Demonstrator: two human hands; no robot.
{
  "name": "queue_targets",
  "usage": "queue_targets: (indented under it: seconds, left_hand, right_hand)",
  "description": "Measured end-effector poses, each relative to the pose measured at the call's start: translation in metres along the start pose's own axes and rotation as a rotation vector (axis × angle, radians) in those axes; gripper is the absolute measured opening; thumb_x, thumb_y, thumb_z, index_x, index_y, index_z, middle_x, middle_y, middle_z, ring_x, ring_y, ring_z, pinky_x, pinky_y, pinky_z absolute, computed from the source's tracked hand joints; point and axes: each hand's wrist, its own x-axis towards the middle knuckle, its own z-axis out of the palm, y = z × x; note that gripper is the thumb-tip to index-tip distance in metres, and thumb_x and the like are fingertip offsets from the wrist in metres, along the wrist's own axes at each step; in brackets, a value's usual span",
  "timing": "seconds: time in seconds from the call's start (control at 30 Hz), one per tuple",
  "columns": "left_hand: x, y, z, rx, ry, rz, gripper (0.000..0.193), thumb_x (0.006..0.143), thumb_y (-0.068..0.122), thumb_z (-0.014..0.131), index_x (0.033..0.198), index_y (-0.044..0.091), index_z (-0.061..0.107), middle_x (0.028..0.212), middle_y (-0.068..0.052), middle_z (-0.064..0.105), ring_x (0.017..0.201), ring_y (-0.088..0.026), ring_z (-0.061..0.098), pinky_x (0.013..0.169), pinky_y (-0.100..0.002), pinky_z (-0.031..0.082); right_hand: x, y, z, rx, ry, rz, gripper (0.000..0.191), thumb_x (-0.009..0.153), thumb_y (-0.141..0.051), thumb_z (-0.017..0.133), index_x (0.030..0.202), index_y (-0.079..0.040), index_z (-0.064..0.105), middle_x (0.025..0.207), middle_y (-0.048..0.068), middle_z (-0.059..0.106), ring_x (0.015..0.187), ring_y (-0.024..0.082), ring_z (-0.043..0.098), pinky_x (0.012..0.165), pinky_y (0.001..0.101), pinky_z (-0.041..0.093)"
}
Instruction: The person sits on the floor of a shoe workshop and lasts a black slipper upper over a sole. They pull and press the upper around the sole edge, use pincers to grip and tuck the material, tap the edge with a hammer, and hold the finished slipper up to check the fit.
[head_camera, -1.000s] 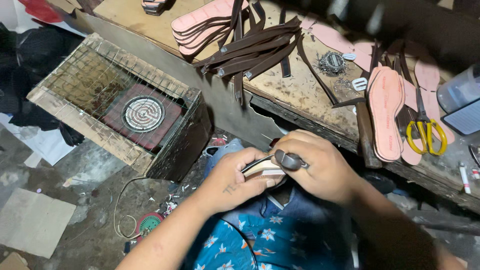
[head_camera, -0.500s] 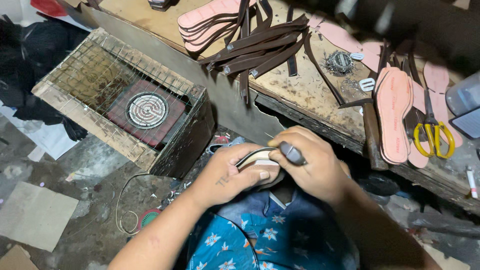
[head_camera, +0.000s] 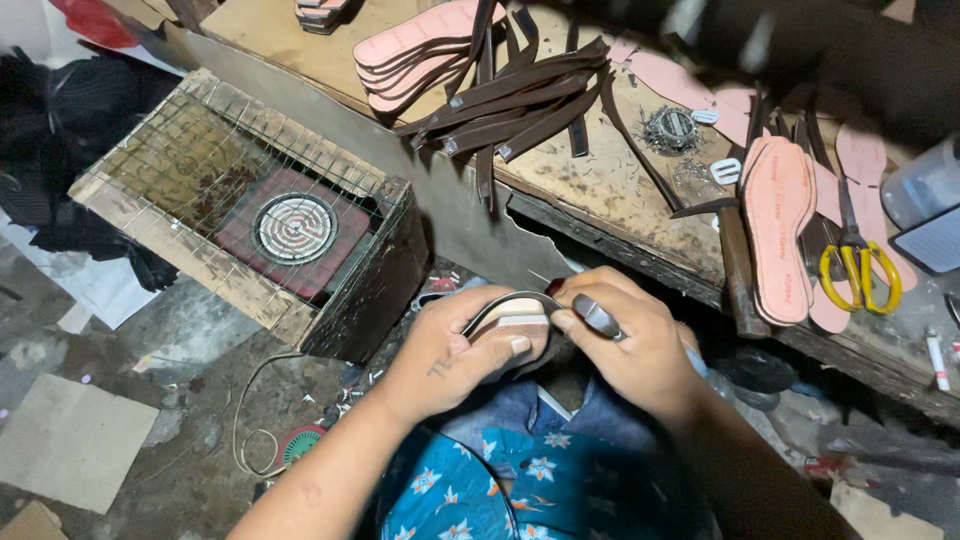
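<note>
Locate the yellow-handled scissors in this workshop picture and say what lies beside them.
In the head view, the yellow-handled scissors lie at the right of the workbench, between pink sandal soles, well beyond the person's right hand.

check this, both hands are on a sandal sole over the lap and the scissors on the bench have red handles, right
Not quite: the scissors on the bench have yellow handles, as the head view shows. The left hand and right hand do hold the sandal sole over the lap.

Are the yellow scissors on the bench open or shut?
Shut: the scissors lie flat on the bench, handle loops together, blades closed.
</note>
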Motion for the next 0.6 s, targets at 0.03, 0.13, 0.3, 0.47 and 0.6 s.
queue_targets:
  seconds: [0.03,0.13,0.3,0.47,0.6]
  left_hand:
    - [-0.002,0.002,0.001,-0.015,0.014,0.006,0.037,0.092,0.010,0.070,0.125,-0.003,0.065,0.112,-0.008,0.073,0.102,-0.013,0.067,0.094,-0.028,0.054]
    - [-0.007,0.006,-0.005,0.091,0.084,0.096,0.034,0.094,0.010,0.067,0.125,-0.002,0.065,0.109,-0.008,0.074,0.099,-0.013,0.070,0.092,-0.028,0.057]
    - [-0.011,0.005,0.002,0.240,0.187,0.152,0.037,0.093,0.007,0.068,0.129,-0.001,0.063,0.112,-0.010,0.076,0.102,-0.018,0.074,0.093,-0.031,0.057]
    - [-0.008,0.005,0.018,0.565,0.184,0.292,0.044,0.088,0.011,0.076,0.130,0.005,0.063,0.119,-0.013,0.074,0.106,-0.030,0.074,0.096,-0.038,0.057]
    - [-0.004,0.003,0.037,0.656,0.147,0.366,0.049,0.087,0.009,0.074,0.134,0.006,0.061,0.129,-0.013,0.071,0.117,-0.034,0.071,0.108,-0.046,0.053]
  right_hand:
    - [-0.010,0.010,-0.003,-0.034,-0.009,0.052,0.020,0.089,-0.012,0.074,0.106,-0.002,0.071,0.108,0.012,0.069,0.099,0.024,0.069,0.088,0.0324,0.053]
    - [-0.039,0.058,-0.008,-0.201,-0.062,0.249,0.036,0.080,-0.016,0.077,0.112,-0.001,0.069,0.106,0.015,0.066,0.097,0.028,0.067,0.084,0.0355,0.052]
    - [-0.101,0.128,0.000,-0.213,-0.046,0.299,0.035,0.081,-0.019,0.074,0.112,-0.002,0.069,0.108,0.013,0.069,0.103,0.028,0.066,0.093,0.0387,0.048]
    - [-0.098,0.095,-0.012,0.591,-0.127,0.920,0.044,0.092,-0.017,0.061,0.133,-0.001,0.063,0.093,0.015,0.068,0.077,0.026,0.062,0.077,0.0387,0.050]
    - [-0.083,0.005,-0.043,0.500,-0.324,0.790,0.037,0.090,-0.020,0.058,0.122,-0.003,0.064,0.098,0.008,0.071,0.088,0.018,0.067,0.086,0.0325,0.053]
